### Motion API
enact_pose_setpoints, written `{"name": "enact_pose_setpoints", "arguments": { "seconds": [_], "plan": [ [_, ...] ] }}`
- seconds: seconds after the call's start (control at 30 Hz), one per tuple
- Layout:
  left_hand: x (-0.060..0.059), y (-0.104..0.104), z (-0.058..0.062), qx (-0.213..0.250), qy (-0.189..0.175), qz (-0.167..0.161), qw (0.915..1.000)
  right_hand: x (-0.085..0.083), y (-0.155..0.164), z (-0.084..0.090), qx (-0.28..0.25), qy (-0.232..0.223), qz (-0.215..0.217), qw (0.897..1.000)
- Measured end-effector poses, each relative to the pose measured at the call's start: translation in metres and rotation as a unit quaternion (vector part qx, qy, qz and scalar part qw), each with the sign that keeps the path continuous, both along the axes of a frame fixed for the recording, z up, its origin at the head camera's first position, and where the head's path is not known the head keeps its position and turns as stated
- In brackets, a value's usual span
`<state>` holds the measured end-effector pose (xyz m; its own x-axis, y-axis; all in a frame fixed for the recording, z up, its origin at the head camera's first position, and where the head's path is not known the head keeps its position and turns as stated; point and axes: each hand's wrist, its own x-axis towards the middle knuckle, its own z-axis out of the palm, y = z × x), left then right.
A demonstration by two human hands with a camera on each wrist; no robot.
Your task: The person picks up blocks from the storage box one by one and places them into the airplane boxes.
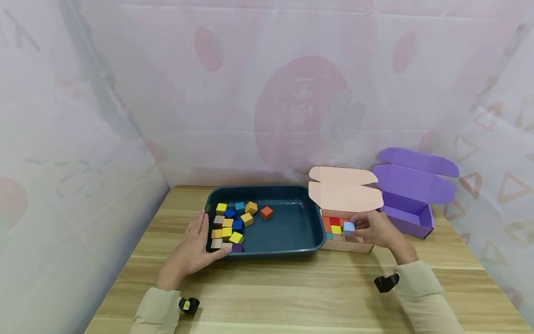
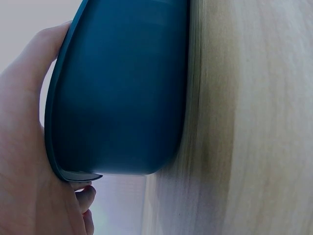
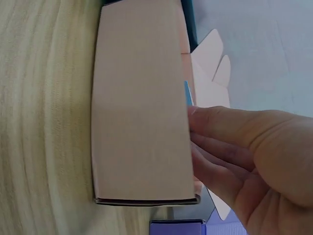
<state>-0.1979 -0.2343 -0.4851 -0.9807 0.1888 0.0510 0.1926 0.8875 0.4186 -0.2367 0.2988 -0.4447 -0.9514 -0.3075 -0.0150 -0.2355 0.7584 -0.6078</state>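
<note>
My right hand (image 1: 374,228) pinches a light blue cube (image 1: 348,227) between thumb and fingers at the top of the open peach cardboard box (image 1: 354,247). Inside that box lie several cubes, among them a red cube (image 1: 334,221) and a yellow cube (image 1: 336,229). The right wrist view shows the box's front wall (image 3: 142,107) hiding most of the fingertips. Over the left front corner of a dark teal tray (image 1: 283,232) rests my left hand (image 1: 189,246), fingers straight along the rim and thumb spread over the front edge. Loose cubes fill the tray's left part.
An open purple box (image 1: 410,218) stands to the right of the peach one, its lid raised. A lone orange-red cube (image 1: 266,213) sits near the tray's middle. The wooden table (image 1: 267,292) extends in front, and a printed cloth (image 1: 233,116) hangs behind.
</note>
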Motion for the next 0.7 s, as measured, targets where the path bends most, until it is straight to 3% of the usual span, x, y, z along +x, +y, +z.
{"name": "enact_pose_setpoints", "arguments": {
  "seconds": [0.2,0.47,0.7],
  "plan": [
    [-0.001,0.000,-0.001,0.001,0.002,-0.002,1.0000,-0.002,-0.007,-0.007,0.010,0.002,0.006,1.000],
    [-0.001,0.001,0.001,0.003,0.006,-0.003,1.0000,-0.003,-0.015,-0.007,0.045,0.055,-0.001,0.997],
    [-0.001,0.001,0.000,0.003,0.001,-0.002,1.0000,-0.003,-0.018,-0.012,0.047,0.049,-0.022,0.997]
  ]
}}
